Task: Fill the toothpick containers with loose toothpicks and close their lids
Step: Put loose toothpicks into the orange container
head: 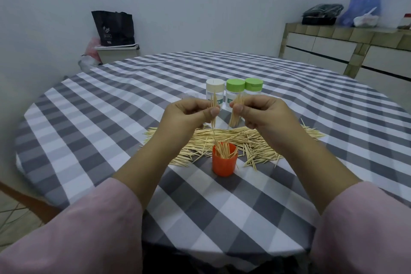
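We pinch a few thin wooden toothpicks in our left hand [189, 113] and a thicker bundle in our right hand [260, 113], both above the ribbed orange plastic cup [224, 163] bristling with picks. Loose toothpicks [255, 140] sprawl over the checked tablecloth [111, 118]; three capped clear cylinders [233, 93] stand behind.

white-lid jar [214, 93] label: "…CK" | green-lid jar [234, 95] label: "T…"
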